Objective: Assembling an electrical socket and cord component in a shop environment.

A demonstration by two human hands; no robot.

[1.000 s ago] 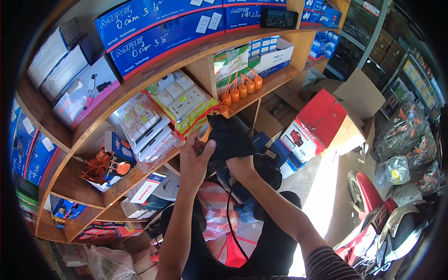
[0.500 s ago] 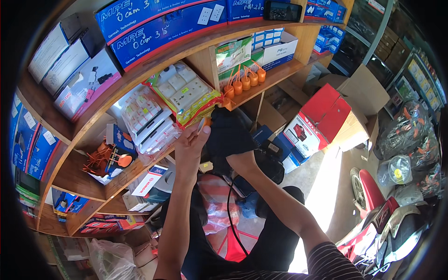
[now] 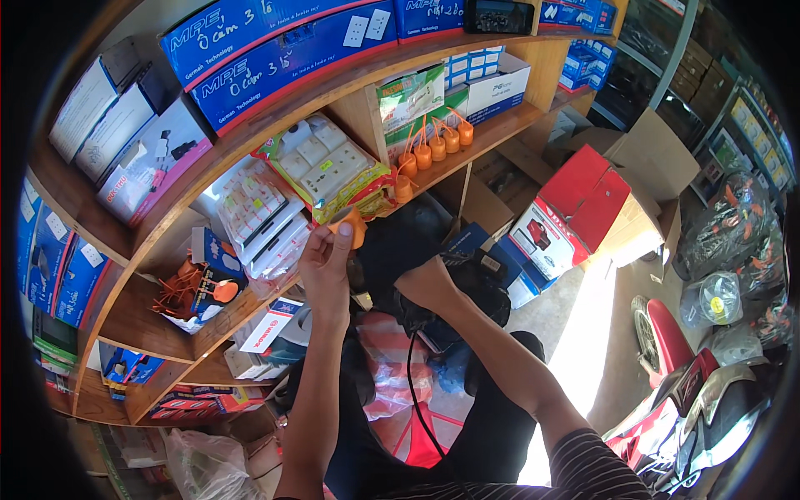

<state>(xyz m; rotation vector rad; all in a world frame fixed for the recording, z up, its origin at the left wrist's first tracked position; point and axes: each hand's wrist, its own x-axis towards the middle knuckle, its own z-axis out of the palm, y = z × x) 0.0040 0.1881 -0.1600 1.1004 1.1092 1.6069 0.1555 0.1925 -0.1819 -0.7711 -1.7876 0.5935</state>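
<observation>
Wooden shelving unit (image 3: pixel 142 312), curved by the lens, spans left side to far centre. Floor (image 3: pixel 612 375): pale grey, right. Bright sunlight strip (image 3: pixel 575 367) crosses it, near to far. Far right: pale metal upright (image 3: pixel 672 68), dark recess beside it.

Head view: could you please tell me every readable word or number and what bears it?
I'll locate wording without copying it:
Blue boxes: large print, handwriting.
Red-white box: print.
Pink-white box: print.
Green-white box: print.
Sticker: too small to read.
Orange piece: none visible.
</observation>
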